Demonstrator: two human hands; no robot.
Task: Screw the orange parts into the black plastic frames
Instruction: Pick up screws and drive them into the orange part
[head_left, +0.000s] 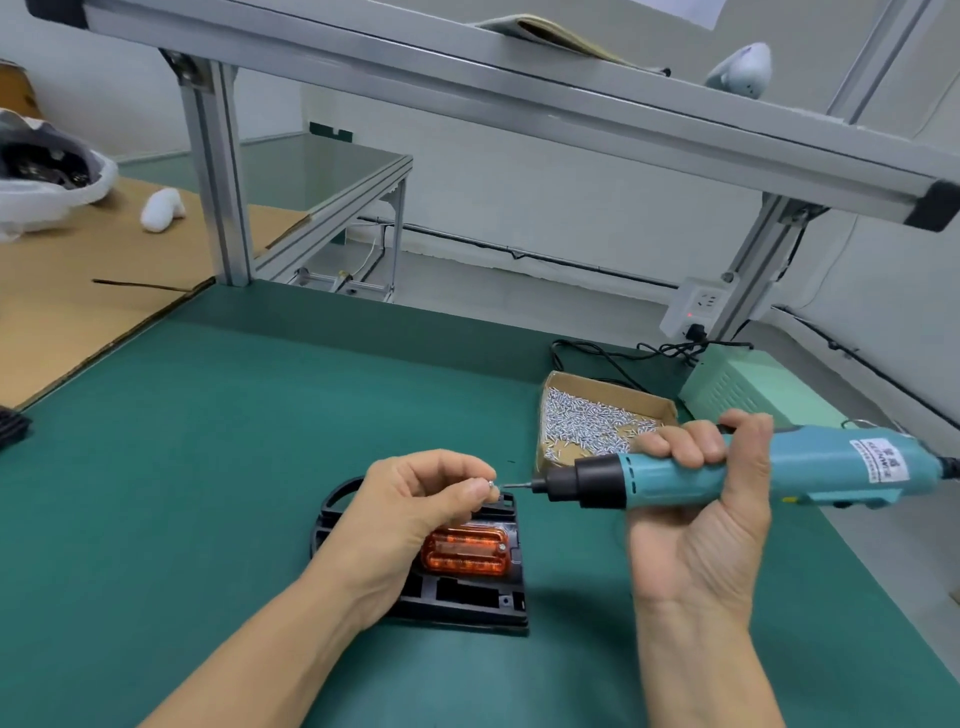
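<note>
A black plastic frame (467, 597) lies on the green mat, with an orange part (465, 553) seated in it. One screw head shows at the orange part's right end. My left hand (415, 504) hovers over the frame and pinches a small silver screw (491, 484) between thumb and fingertips. My right hand (701, 499) grips a teal electric screwdriver (753, 470) held level, its bit tip (511, 486) pointing left and almost touching the screw.
A cardboard box of several silver screws (587, 423) sits just behind the screwdriver. A pale green power unit (748, 387) and a socket strip (696, 306) stand at the back right. Cardboard sheets (78, 291) cover the left. An aluminium shelf frame (218, 171) rises at the back.
</note>
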